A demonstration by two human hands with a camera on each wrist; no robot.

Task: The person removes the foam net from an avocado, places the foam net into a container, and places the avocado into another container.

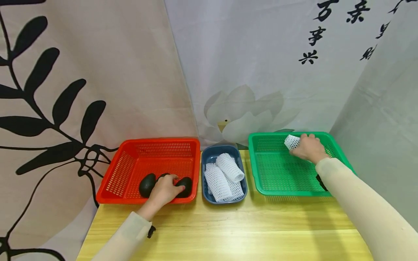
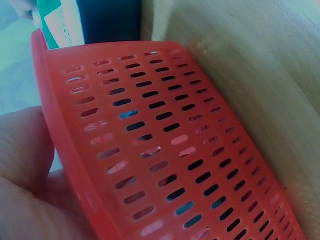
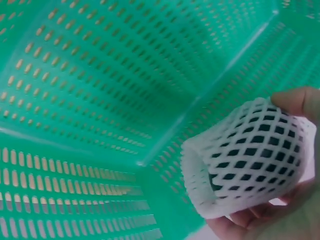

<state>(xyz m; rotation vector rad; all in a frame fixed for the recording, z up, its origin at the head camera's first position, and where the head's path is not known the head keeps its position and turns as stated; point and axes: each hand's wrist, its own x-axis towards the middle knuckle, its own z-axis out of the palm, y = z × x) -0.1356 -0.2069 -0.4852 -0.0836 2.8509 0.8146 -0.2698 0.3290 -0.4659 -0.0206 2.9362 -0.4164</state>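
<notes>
Over the near side of the red basket [image 1: 130, 181], my left hand [image 1: 164, 190] reaches in among dark, oval avocados. Its thumb touches the left edge of the right avocado [image 1: 185, 186], and the fingers are not wrapped round it. Another avocado [image 1: 147, 185] lies left of the hand, and a third [image 1: 162, 175] is partly hidden behind it. In the left wrist view the basket's wall hides the fingertips. My right hand [image 1: 308, 148] grips a white foam net sleeve [image 3: 250, 155] inside the green basket [image 3: 115, 75]. A dark fruit shows through the sleeve's mesh.
Between the baskets stands a blue-grey tray [image 1: 205, 181] with several white foam net sleeves [image 1: 218, 183] in it. All three containers sit on a wooden table [image 1: 228, 232]. A printed curtain [image 1: 147, 72] hangs close behind them.
</notes>
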